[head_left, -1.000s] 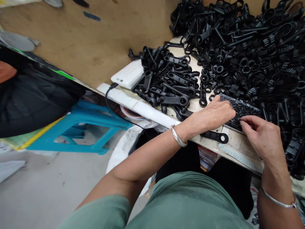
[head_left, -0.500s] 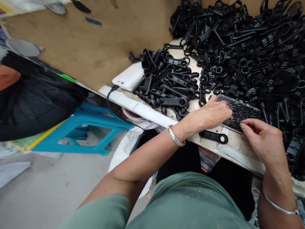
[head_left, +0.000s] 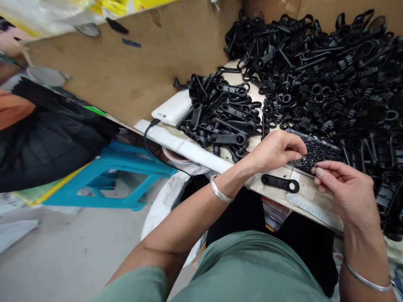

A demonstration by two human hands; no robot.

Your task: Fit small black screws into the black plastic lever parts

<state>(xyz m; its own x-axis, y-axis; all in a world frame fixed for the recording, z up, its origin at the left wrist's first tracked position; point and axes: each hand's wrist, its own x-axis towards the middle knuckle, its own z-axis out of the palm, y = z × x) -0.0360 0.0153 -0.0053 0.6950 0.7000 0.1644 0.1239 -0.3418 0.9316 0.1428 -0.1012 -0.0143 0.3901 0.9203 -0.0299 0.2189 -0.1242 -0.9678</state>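
Small-parts tray [head_left: 296,132]: long axis laid rightward from left hand [head_left: 273,147], half-curled; front edge faced by right hand [head_left: 349,186], fingertips pinched. Contents of either grip cannot be told.

- A pale workbench [head_left: 317,193] with a worn top; a white strip [head_left: 189,144] covers the left part of its front edge.
- A brown board partition [head_left: 141,75], scuffed and stained, upright along the workbench's left edge, with a blue-grey patch [head_left: 131,42] near its top.
- A brown cardboard panel [head_left: 324,10] behind the workbench's far edge, meeting the partition at the far left corner.
- Yellow and clear plastic sheeting [head_left: 113,6] beyond the partition's top.
- A turquoise plastic stool [head_left: 126,162] beyond the front left corner, on a smooth grey floor [head_left: 78,251].
- Soft, even light.
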